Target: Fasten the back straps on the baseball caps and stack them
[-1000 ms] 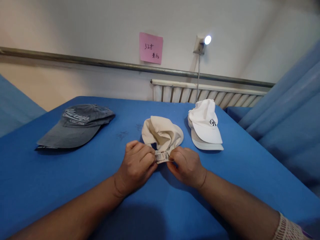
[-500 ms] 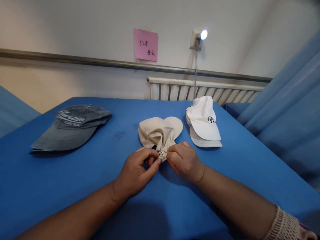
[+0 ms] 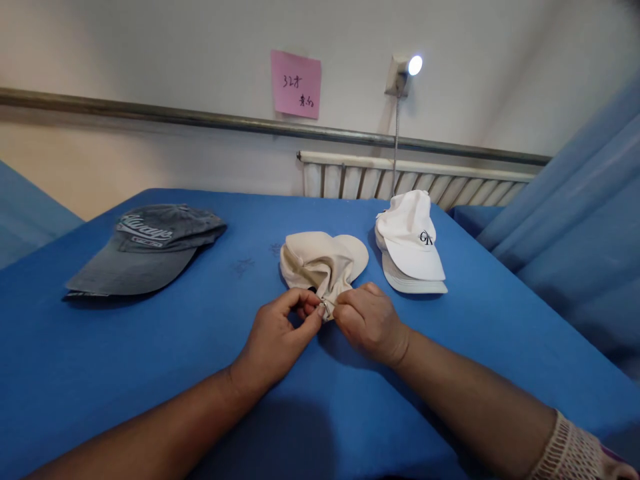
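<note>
A cream baseball cap (image 3: pixel 320 257) lies on the blue-covered surface (image 3: pixel 165 360), its brim pointing away to the upper right and its back strap towards me. My left hand (image 3: pixel 280 327) pinches the strap beside a small metal buckle (image 3: pixel 327 309), thumb and forefinger at the buckle's left side. Just right of the buckle, my right hand (image 3: pixel 373 323) is closed on the strap, with its fingertips partly hidden. The cap's crown is creased and folded inward near the strap.
Stacked white caps (image 3: pixel 413 240) sit at the right, close beyond my right hand. Grey caps (image 3: pixel 150 250), stacked too, lie at the left. Behind are a radiator (image 3: pixel 365 177), a metal rail (image 3: pixel 220 120), a pink note (image 3: pixel 296 85) and a lit plug-in lamp (image 3: pixel 415 65). A blue curtain (image 3: pixel 580 213) hangs right.
Both hands keep their grip at the buckle with only slight finger movement. The cream cap's crown has shifted and its folds look different. The whole view has moved slightly.
</note>
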Motion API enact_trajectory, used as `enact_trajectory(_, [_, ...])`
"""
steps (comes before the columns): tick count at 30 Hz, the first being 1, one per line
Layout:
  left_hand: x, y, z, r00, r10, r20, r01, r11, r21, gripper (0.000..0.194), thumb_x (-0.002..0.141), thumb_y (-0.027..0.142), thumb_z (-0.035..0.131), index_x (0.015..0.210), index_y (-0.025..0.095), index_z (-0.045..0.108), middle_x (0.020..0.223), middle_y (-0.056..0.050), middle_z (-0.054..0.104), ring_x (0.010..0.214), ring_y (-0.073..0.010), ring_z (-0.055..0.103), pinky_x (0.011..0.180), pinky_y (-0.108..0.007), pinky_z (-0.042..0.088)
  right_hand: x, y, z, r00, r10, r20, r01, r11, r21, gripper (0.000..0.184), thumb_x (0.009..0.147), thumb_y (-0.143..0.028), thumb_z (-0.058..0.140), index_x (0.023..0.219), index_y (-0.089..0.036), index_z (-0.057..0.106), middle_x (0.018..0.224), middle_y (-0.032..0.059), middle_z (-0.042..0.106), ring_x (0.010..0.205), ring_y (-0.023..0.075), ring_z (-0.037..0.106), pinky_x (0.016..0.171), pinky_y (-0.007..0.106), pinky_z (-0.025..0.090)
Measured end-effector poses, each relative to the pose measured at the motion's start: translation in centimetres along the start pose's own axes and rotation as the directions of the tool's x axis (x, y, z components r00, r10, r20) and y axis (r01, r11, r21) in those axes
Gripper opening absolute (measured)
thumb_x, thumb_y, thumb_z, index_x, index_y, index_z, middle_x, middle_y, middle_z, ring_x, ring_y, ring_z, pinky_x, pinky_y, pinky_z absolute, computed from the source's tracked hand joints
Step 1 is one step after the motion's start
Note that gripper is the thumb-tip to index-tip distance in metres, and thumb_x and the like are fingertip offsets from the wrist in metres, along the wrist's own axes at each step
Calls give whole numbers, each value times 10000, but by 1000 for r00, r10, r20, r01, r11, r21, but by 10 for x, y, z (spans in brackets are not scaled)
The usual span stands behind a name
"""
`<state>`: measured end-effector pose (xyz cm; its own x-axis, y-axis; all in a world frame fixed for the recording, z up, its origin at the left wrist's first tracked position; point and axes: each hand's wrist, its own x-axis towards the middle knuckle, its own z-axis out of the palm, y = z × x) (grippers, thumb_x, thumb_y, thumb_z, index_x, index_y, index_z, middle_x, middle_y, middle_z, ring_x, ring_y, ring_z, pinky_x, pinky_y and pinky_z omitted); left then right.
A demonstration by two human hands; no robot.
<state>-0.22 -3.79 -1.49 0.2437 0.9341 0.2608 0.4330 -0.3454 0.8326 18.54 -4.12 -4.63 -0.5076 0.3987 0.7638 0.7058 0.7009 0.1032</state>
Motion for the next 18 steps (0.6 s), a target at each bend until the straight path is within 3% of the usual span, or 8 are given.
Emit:
enact_trajectory(7, [-2, -5, -2, 994, 111, -20, -109, 991, 72, 97, 815, 233, 624, 853, 221, 713, 827, 6, 718, 775, -150, 663, 755, -263, 529, 1, -1, 1, 1000, 18, -8, -19, 999, -37, 285, 960, -110, 490, 694, -196, 549, 683, 11, 591, 632, 155, 455, 642, 333, 294])
enact_trajectory(12, [-2, -8, -2, 997, 71, -34, -68, 994, 84, 113, 825, 264, 645, 916, 217, 693, 816, 16, 716, 744, -145, 664, 738, -257, 538, 1, -1, 1, 999, 42, 16, -41, 999, -36, 261, 954, -108, 494, 717, -193, 566, 685, 19, 597, 644, 163, 474, 642, 340, 297])
enact_trajectory(18, [-3, -6, -1, 991, 135, -16, -130, 978, 163, 104, 822, 241, 639, 899, 220, 705, 824, 11, 717, 758, -149, 661, 772, -273, 520, 1, -2, 0, 997, 64, 42, -62, 997, -42, 271, 969, -136, 476, 721, -188, 571, 670, 23, 587, 645, 166, 470, 643, 339, 289])
